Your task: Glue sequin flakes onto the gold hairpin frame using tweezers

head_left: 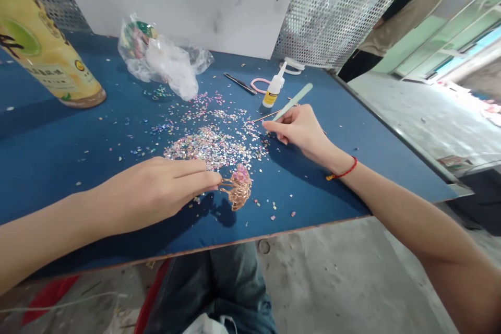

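My left hand (164,190) pinches the stem of a small gold filigree ornament (238,188) with pink pieces on it, held just above the blue table (58,156). My right hand (299,128) grips a pale green stick tool (293,102) like a pen, its tip down at the right edge of a heap of shiny sequins (211,146). The heap lies between my two hands.
A small glue bottle (273,88), dark tweezers (239,83) and a pink ring (259,84) lie at the back. A crumpled plastic bag (164,60) and a yellow bottle (43,42) stand to the left. Another person (407,10) stands far right beside mesh panels (340,5).
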`<action>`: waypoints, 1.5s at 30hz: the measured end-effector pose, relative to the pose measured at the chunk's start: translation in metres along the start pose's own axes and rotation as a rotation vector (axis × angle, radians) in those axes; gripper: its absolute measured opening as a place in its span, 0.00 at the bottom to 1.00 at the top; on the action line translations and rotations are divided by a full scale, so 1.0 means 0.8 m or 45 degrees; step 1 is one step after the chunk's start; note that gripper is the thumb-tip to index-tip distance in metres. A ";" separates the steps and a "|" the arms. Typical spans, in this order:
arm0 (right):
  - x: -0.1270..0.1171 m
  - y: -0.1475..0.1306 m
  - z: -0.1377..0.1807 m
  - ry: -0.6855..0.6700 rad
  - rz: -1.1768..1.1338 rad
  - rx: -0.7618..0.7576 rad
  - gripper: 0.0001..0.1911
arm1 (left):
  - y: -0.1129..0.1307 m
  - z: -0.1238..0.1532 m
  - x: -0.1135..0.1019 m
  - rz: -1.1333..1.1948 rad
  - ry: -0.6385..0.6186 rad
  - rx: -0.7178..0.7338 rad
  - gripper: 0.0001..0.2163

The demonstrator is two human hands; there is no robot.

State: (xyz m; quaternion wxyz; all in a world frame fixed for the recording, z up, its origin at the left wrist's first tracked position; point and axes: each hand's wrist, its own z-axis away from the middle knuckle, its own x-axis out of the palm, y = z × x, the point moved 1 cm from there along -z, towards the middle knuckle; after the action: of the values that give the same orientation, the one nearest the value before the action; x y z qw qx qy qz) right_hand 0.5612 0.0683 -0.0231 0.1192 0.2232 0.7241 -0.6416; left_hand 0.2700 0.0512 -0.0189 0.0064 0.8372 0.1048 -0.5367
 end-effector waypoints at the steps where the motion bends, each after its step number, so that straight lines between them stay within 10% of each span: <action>1: 0.000 0.000 0.000 -0.009 -0.038 -0.001 0.17 | 0.000 0.000 -0.001 -0.003 -0.010 0.003 0.15; 19: 0.000 -0.008 0.003 -0.228 -0.403 0.054 0.03 | 0.000 -0.002 0.005 -0.002 0.045 0.022 0.14; 31: 0.007 -0.007 0.002 -0.331 -0.499 0.074 0.31 | 0.001 -0.003 0.000 -0.010 0.004 0.042 0.12; 45: 0.004 -0.009 0.006 -0.186 -0.246 -0.119 0.28 | 0.000 0.001 0.005 0.070 0.009 0.010 0.14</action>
State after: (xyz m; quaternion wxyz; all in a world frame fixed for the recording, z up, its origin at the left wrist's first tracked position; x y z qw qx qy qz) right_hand 0.5543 0.0636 -0.0192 0.1194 0.0995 0.7606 -0.6304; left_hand 0.2710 0.0521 -0.0231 0.0174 0.8417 0.0797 -0.5337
